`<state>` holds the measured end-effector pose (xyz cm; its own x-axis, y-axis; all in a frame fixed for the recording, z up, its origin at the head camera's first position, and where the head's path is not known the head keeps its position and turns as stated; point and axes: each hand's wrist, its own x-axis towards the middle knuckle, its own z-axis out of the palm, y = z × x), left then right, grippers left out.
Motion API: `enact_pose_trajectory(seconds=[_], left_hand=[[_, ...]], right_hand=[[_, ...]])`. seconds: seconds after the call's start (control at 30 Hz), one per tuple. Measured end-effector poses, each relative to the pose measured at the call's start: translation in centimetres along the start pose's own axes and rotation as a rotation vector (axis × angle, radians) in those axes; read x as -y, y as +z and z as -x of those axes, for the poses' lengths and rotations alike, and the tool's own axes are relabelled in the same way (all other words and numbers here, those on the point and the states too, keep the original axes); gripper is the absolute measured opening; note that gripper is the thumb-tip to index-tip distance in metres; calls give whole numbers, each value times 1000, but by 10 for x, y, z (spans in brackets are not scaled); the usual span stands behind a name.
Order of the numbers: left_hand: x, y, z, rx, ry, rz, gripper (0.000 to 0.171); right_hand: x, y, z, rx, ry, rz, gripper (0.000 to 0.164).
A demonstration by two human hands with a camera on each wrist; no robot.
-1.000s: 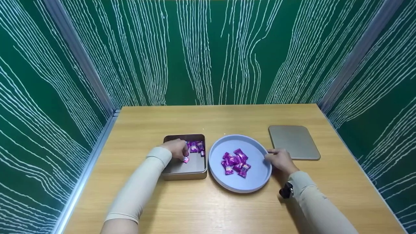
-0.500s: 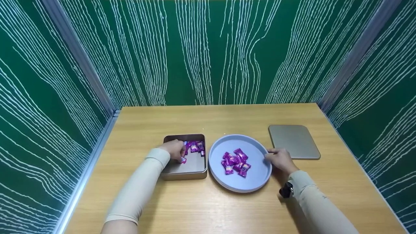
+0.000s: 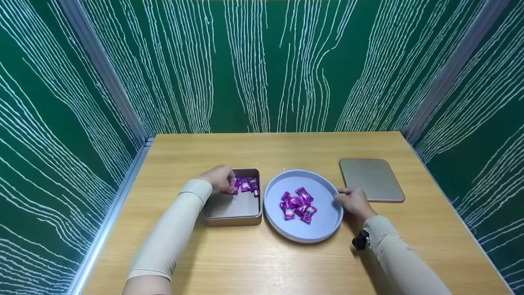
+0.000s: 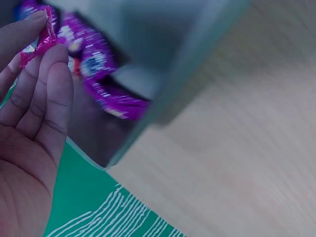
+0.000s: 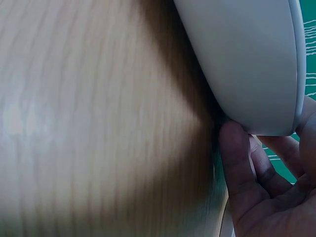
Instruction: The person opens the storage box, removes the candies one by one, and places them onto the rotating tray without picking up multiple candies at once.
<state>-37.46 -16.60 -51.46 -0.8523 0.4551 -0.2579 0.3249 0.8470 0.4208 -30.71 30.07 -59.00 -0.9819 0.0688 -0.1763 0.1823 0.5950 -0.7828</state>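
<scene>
My left hand [image 3: 219, 179] is over the left back part of an open metal tin [image 3: 233, 221]. In the left wrist view its thumb and fingers pinch a pink-wrapped candy [image 4: 45, 39]. Several purple-wrapped candies [image 3: 246, 185] lie against the tin's back right corner, just beyond the fingertips. Right of the tin stands a round pale blue dish [image 3: 323, 219] with a pile of purple-wrapped candies [image 3: 298, 203] in its middle. My right hand [image 3: 355, 201] holds the dish's right side, thumb and fingers at its rim and underside.
Behind the right hand a flat metal lid [image 3: 372, 180] lies on the wooden table [image 3: 262, 266]. Green panels [image 3: 286, 82] with white wavy lines close off the back and both sides. A dark device [image 3: 361, 240] sits at the right wrist.
With the candy in its fingers, my left hand has moved from the middle of the tin toward its back left. The right hand and the dish have stayed in place.
</scene>
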Motion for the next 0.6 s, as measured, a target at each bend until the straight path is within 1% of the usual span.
enact_pose_trajectory(seconds=[0.13,0.23,0.33,0.47,0.6], left_hand=[[-14,-9,0,-35,34,51,13],[-27,-12,-2,-54,64,95,5],[-37,-11,-5,-68,89,138,4],[-52,-8,-11,-74,139,182,6],[-68,-6,-14,-94,176,220,7]], right_hand=[[0,0,-1,7,23,-17,49],[-1,1,0,12,42,-36,49],[-2,2,0,15,41,-36,50],[-2,1,1,3,35,-27,49],[-1,1,0,2,34,-43,49]])
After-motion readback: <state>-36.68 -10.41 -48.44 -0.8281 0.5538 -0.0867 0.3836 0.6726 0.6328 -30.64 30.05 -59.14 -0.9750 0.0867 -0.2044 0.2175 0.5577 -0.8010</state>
